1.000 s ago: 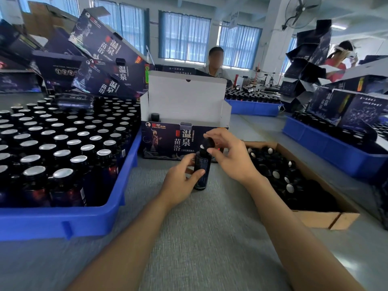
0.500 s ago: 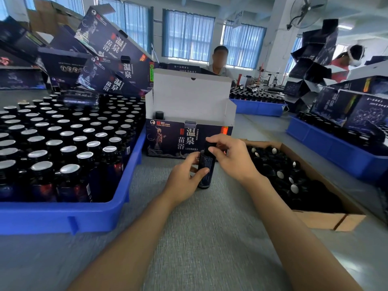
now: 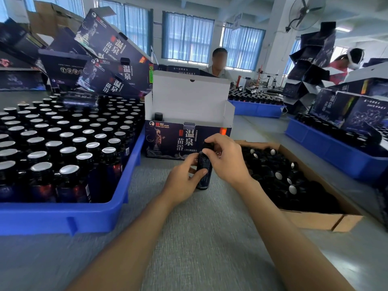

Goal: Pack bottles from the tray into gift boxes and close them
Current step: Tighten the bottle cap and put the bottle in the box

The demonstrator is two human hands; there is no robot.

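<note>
Head view: I see left grip (image 3: 182, 181) wrapping the bottle (image 3: 204, 175), right grip (image 3: 226, 160) pinching its cap (image 3: 207, 146); open box (image 3: 168, 141) just behind, tray (image 3: 63, 217) left, carton (image 3: 315, 219) right.

Reads as a packing workshop on a factory floor. Long grey table (image 3: 199, 238) carrying blue trays (image 3: 63, 217) packed with rows of foil-sealed bottles (image 3: 69, 175). Printed gift boxes (image 3: 109, 47) heaped behind, one design throughout. Carton (image 3: 310, 219) full of black caps (image 3: 279, 175). Further trays and box stacks beyond, with a worker (image 3: 218, 64) opposite and a second worker (image 3: 346, 61) far right. Wall fan (image 3: 304, 12), tall curtained windows (image 3: 189, 36).
</note>
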